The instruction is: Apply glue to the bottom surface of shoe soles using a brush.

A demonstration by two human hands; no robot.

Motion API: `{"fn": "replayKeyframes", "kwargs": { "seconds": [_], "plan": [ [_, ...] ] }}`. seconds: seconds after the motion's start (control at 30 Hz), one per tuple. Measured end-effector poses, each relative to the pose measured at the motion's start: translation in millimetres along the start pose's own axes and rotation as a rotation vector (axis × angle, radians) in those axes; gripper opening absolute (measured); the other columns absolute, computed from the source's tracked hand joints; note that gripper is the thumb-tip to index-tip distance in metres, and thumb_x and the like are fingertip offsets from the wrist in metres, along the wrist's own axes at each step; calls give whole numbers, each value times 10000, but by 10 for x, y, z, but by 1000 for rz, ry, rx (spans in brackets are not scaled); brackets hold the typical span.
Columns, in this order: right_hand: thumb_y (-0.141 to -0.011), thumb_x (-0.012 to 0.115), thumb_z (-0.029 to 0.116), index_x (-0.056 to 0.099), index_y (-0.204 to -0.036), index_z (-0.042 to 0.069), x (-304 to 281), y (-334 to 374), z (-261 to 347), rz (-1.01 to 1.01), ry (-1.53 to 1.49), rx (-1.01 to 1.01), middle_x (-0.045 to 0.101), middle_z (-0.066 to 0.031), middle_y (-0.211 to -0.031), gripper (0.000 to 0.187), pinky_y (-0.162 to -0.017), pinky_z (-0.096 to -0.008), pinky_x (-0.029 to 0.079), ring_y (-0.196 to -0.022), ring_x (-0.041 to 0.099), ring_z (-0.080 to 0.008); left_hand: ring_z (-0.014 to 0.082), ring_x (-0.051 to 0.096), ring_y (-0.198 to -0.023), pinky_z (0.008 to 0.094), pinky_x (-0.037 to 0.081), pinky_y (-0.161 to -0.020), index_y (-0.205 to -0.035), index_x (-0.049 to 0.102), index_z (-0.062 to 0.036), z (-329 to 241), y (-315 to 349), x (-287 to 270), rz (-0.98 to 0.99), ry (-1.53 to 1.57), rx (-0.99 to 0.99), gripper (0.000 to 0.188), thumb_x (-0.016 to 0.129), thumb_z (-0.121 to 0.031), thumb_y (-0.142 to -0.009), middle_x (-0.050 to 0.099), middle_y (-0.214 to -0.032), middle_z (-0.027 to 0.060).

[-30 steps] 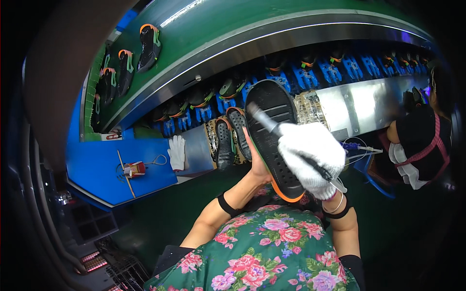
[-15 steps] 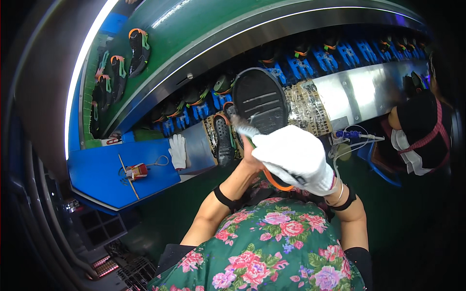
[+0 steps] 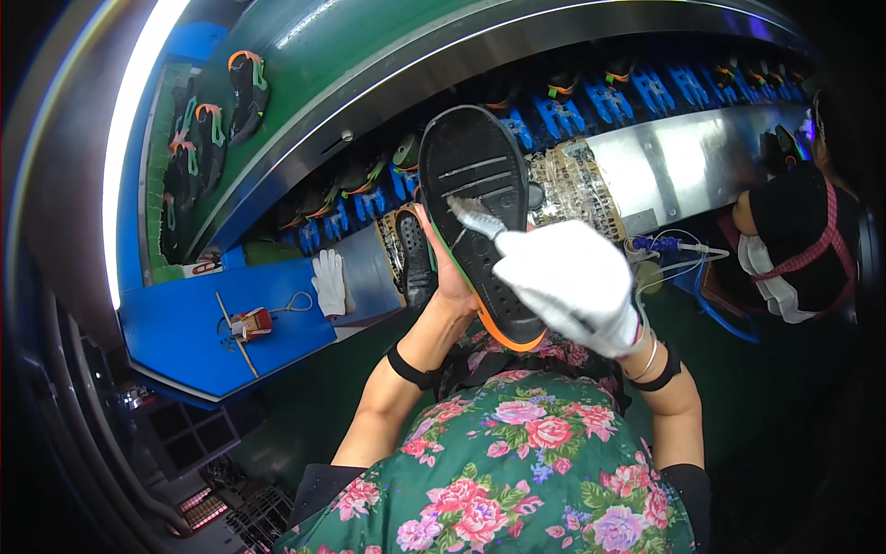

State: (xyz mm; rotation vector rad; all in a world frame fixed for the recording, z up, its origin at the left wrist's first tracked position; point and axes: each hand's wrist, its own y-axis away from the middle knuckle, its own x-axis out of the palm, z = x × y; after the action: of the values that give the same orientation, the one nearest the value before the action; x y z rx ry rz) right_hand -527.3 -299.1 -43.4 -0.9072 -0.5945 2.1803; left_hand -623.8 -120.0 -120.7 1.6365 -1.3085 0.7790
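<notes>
My left hand (image 3: 449, 277), bare, grips a black shoe sole (image 3: 480, 208) with an orange and green rim, held upright with its underside facing me. My right hand (image 3: 572, 286), in a white glove, is closed on a small brush (image 3: 466, 214) whose bristles touch the middle of the sole. A second black sole (image 3: 415, 258) lies on the bench just left of my left hand.
A green conveyor carries shoes (image 3: 242, 88) past blue holders (image 3: 563, 115). A spare white glove (image 3: 328, 282) and a small red tool (image 3: 251, 323) lie on the blue bench (image 3: 166, 342). Another person (image 3: 794, 240) sits at the right by a tubed dispenser (image 3: 660, 249).
The sole has been raised and turned more upright. The gloved right hand has shifted along it while the brush stays on the underside.
</notes>
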Motion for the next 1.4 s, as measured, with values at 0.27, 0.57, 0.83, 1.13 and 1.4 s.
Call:
{"fn": "replayKeyframes", "kwargs": {
  "seconds": [0.27, 0.57, 0.83, 1.13, 1.4],
  "plan": [
    [-757, 785, -30, 777, -1010, 47, -5, 121, -80, -99, -134, 37, 774, -138, -1019, 265, -765, -363, 577, -880, 737, -289, 272, 701, -858, 386, 605, -721, -1288, 553, -9, -19, -124, 201, -153, -152, 92, 1186, 270, -1023, -741, 653, -991, 194],
    [-741, 820, 20, 792, -1019, 76, 9, 207, -26, -76, -130, 81, 777, -109, -1022, 284, -759, -361, 583, -885, 735, -264, 311, 600, -883, 496, 472, -880, -1279, 555, -41, -115, -211, 272, 172, -22, 16, 1141, 294, -1018, -750, 622, -1025, 175],
    [-763, 797, -1, 774, -962, 44, 6, 241, -49, -135, -275, 188, 777, -116, -1002, 205, -784, -367, 582, -893, 735, -257, 334, 603, -933, 488, 506, -873, -1284, 547, -26, -196, -330, 186, 212, -17, 39, 1213, 317, -1051, -677, 617, -1053, 182],
    [-812, 795, 14, 777, -1001, 34, 18, 303, -92, -156, -462, 420, 773, -104, -1015, 191, -766, -336, 570, -861, 725, -230, 344, 615, -921, 498, 514, -873, -1298, 544, -37, -244, -419, 248, 246, -12, 55, 1231, 305, -1060, -655, 619, -1041, 203],
    [-800, 793, 3, 782, -1008, 48, 10, 339, -113, -175, -648, 518, 773, -108, -1010, 214, -770, -343, 573, -856, 720, -232, 319, 652, -823, 462, 539, -827, -1039, 599, 53, -283, -486, 322, 136, -149, 53, 1235, 277, -1073, -646, 649, -858, 179]
  ]
}}
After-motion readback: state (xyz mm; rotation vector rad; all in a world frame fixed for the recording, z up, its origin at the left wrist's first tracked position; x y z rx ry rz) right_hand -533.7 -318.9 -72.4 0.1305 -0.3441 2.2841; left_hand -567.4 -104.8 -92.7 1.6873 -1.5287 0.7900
